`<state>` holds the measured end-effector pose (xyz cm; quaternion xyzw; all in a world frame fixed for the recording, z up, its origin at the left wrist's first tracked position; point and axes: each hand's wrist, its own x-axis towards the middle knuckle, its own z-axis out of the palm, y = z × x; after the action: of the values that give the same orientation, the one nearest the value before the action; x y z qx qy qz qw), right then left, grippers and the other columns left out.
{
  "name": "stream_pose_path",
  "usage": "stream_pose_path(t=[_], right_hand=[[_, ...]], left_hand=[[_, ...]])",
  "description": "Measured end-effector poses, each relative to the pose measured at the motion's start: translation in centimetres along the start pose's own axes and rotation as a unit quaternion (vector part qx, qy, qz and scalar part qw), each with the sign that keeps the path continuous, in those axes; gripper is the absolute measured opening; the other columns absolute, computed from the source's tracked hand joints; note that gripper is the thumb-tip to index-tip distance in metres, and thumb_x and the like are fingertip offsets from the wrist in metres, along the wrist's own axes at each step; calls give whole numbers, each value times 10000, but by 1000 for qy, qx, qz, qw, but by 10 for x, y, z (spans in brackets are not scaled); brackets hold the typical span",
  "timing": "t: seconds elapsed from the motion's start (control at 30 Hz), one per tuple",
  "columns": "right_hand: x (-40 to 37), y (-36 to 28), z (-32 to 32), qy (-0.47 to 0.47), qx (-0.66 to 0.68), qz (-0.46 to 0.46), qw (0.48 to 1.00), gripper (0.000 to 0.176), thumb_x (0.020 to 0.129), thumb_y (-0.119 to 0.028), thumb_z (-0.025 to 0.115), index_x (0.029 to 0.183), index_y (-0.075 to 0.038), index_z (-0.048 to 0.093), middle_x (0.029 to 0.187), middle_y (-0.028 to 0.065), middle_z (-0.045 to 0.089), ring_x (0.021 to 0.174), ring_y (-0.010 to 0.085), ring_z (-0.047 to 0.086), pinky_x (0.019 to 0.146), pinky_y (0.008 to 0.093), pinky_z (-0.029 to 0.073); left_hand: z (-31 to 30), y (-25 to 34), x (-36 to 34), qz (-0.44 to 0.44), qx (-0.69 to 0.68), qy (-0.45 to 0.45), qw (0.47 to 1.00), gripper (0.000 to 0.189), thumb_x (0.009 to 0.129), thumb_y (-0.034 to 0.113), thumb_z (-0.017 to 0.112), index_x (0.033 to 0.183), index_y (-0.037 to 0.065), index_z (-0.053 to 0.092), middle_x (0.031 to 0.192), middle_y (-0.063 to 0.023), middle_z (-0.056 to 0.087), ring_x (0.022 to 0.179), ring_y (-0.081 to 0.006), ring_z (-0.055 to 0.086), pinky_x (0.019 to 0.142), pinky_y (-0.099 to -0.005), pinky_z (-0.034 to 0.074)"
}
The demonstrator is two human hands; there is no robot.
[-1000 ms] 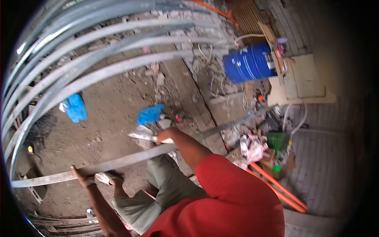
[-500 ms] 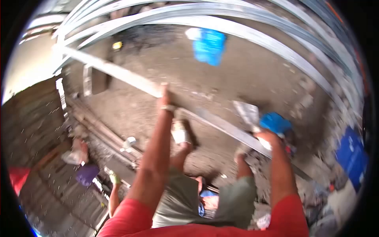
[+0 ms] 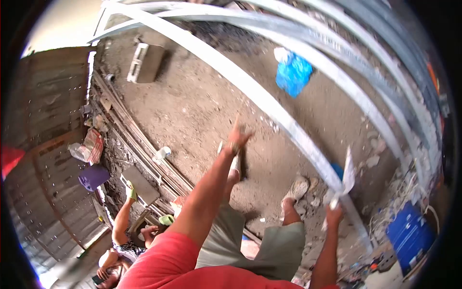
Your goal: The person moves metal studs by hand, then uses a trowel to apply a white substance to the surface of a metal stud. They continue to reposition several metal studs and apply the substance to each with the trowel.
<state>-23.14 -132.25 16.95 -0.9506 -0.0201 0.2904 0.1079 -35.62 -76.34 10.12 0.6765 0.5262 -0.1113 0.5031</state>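
A long silvery metal bar (image 3: 269,107) runs diagonally from the far upper left to the lower right. My left hand (image 3: 240,137) is off the bar, on its near side above the dirt floor, with the fingers spread and nothing in them. Close to the bar's lower right part, my right hand (image 3: 333,215) is closed on a white rag (image 3: 349,176). The rag lies against the bar, with one end sticking up past it. Whether my right fingers also touch the bar is hidden.
More metal bars (image 3: 332,45) curve across the top and right. A hollow block (image 3: 144,63), a blue plastic bag (image 3: 293,73) and a white cup (image 3: 162,153) lie on the dirt. A blue container (image 3: 410,237) stands lower right. Another person (image 3: 126,241) sits lower left.
My left hand has let go of the metal bar, and its fingers have spread. The bar now lies farther up and right in view. My right hand, with the white rag, appears lower.
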Motion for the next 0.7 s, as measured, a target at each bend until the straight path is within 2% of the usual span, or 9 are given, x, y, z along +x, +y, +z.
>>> stream_pose_path(t=[0.07,0.1,0.2,0.23,0.37,0.4,0.43,0.53,0.7], right_hand=[[-47,11,0,-28,86,-28,996,852,694,-185,761,1395,52,338,1330,260,465,1274,366,431,1080,411,325],[-77,-2,-13,-37,40,-50,997,877,674,-127,757,1412,39,313,1410,237,380,1327,346,362,1120,411,269],[-143,-59,-63,-52,111,-79,989,833,657,-131,755,1368,52,361,1373,234,414,1302,335,392,1114,418,282],[-184,-163,-131,-81,140,18,987,662,674,-138,750,1247,62,488,1200,209,562,1146,323,532,1003,414,402],[-199,-173,-158,-43,135,-82,986,426,772,-202,670,1106,47,581,993,211,646,946,335,625,820,427,482],[-212,-196,-175,-69,133,-30,988,429,791,-225,651,1121,40,577,1009,224,646,958,354,630,818,439,482],[-215,-214,-182,-9,157,-141,977,363,840,-261,605,1047,36,592,914,221,655,854,368,639,740,440,490],[-191,-244,-189,45,100,-182,977,355,854,-276,593,1015,40,596,883,232,651,804,402,633,713,446,495],[-157,-333,-204,-47,9,-95,994,498,821,-409,596,985,60,646,1008,291,643,1001,400,624,813,455,478]], left_hand=[[-69,-19,-80,-31,52,-80,995,707,802,460,695,1310,22,470,1155,-256,608,1076,-362,597,915,-432,467],[-85,-95,-105,7,178,-33,983,706,802,473,675,1309,24,478,1155,-265,605,1080,-382,593,910,-448,469],[-203,-128,-242,-159,140,-22,977,767,783,553,649,1301,5,510,1281,-238,551,1191,-379,525,988,-420,427],[-248,-115,-293,-231,149,-11,961,720,775,561,645,1199,-18,580,1206,-234,601,1140,-379,561,932,-441,449],[-325,-290,-399,-337,78,102,933,468,770,434,697,876,-22,687,778,-132,672,659,-240,636,588,-395,494],[-338,-328,-417,-387,62,102,914,431,773,405,699,813,-23,671,745,-115,662,620,-218,623,554,-372,481],[-354,-333,-435,-378,1,114,919,404,774,377,707,773,-23,652,708,-114,645,567,-208,597,514,-373,461],[-392,-327,-456,-418,-107,108,895,308,817,286,670,913,-6,646,712,-127,631,555,-248,581,476,-404,455],[-380,-323,-408,-369,-349,169,845,364,857,305,659,1117,57,595,854,-133,638,611,-297,611,489,-361,471]])
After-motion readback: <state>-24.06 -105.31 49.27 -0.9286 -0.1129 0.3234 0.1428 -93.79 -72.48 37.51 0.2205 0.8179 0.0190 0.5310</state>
